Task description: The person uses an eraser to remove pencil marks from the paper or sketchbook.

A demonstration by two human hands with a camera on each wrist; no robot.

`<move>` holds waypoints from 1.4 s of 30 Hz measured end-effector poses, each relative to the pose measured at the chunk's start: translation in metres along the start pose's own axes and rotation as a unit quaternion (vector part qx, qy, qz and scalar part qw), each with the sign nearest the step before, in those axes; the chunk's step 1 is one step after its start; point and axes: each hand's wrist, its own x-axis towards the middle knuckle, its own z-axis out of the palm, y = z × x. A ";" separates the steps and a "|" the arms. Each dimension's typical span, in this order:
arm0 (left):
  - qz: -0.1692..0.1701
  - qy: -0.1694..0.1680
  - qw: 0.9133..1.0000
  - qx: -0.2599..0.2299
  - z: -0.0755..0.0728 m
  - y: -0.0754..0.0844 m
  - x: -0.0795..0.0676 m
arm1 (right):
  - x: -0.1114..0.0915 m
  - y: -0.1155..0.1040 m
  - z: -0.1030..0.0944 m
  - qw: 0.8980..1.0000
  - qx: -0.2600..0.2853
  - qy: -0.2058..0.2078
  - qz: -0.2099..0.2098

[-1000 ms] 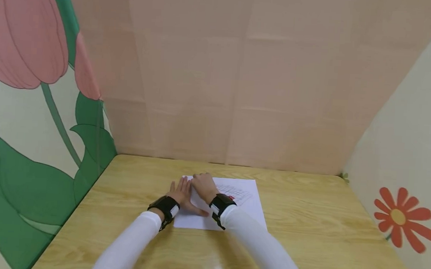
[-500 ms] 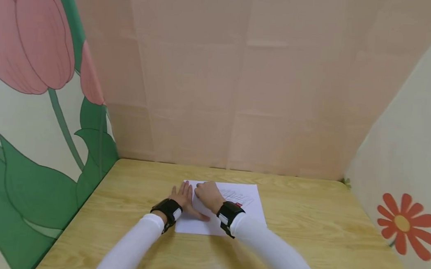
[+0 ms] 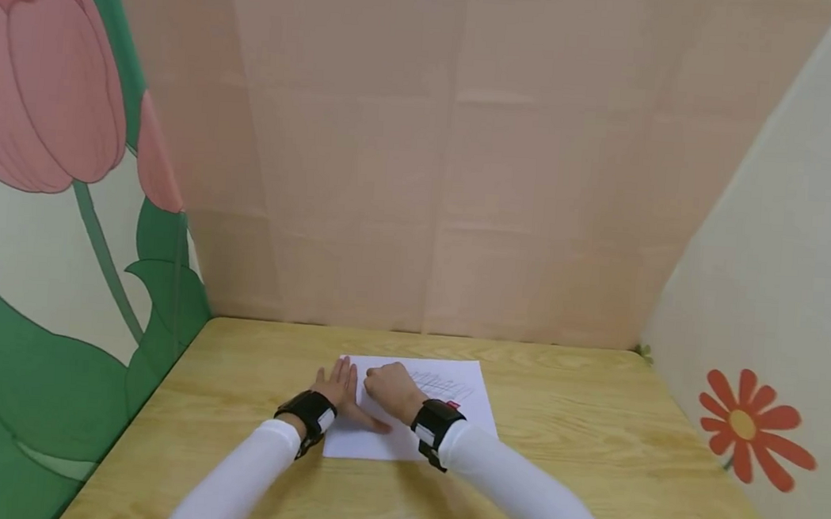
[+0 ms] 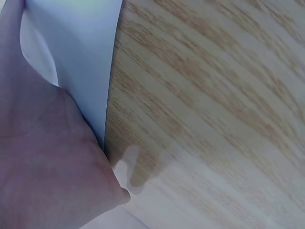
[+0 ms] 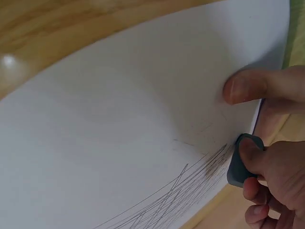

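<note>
A white sheet of paper (image 3: 357,448) lies on the table, marked with crossing pencil lines (image 3: 443,387). My left hand (image 3: 339,394) is spread flat on its left side, thumb pointing right. In the left wrist view, the palm (image 4: 47,162) covers part of the paper's edge (image 4: 86,52). Close beside it, my right hand (image 3: 395,389) pinches a dark teal eraser (image 5: 237,167) between thumb and fingers. The eraser touches the paper at the end of the scribbled lines (image 5: 176,202). Smudges and small dark specks show near it.
The wood-grain table (image 3: 575,452) extends around the paper on all sides. A pinkish-brown sheet (image 3: 421,172) hangs behind its far edge. Walls with a painted tulip (image 3: 61,95) and a red flower (image 3: 743,425) stand at either side. Both wrists carry black straps (image 3: 436,427).
My right hand has shifted slightly toward me from the paper's top edge, still gripping. The left hand keeps its place on the sheet. The head view has tilted and shifted a little.
</note>
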 end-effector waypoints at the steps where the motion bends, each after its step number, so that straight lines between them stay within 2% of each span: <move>1: 0.002 0.004 1.000 0.003 0.001 -0.001 0.001 | 0.002 0.001 0.001 1.000 -0.001 0.002 0.010; 5: 0.008 0.025 1.000 0.003 -0.005 0.000 0.000 | 0.016 0.007 0.009 0.998 -0.005 0.006 0.060; 8: 0.008 0.021 1.000 0.008 -0.015 0.005 -0.008 | 0.022 0.010 0.015 0.997 0.008 -0.001 0.078; 13: 0.012 0.004 1.000 0.000 -0.026 0.016 -0.018 | 0.012 0.017 0.016 0.997 0.062 -0.008 0.050; 19: 0.011 -0.008 1.000 0.006 -0.035 0.021 -0.015 | 0.003 0.034 0.006 0.991 0.128 0.002 0.047; 21: 0.010 -0.008 1.000 0.004 -0.033 0.021 -0.013 | 0.003 0.035 0.003 0.990 0.133 -0.003 0.040; 24: 0.011 -0.010 1.000 0.008 -0.035 0.020 -0.015 | 0.004 0.033 0.000 0.994 0.104 -0.009 0.035; 29: 0.015 0.004 1.000 0.022 -0.034 0.016 -0.011 | 0.007 0.031 -0.001 0.997 0.049 0.002 0.059; 31: 0.012 -0.002 1.000 0.026 -0.032 0.014 -0.004 | 0.008 0.032 0.000 0.996 0.059 0.002 0.059; 36: -0.002 -0.029 0.999 0.035 -0.030 0.011 0.012 | 0.004 0.043 -0.008 0.990 0.131 -0.037 0.028; 38: -0.004 -0.034 0.999 0.030 -0.030 0.010 0.014 | 0.001 0.045 -0.012 0.988 0.148 -0.050 0.019; 42: -0.002 -0.039 0.999 0.021 -0.026 0.009 0.015 | -0.004 0.039 -0.011 0.989 0.139 -0.045 0.037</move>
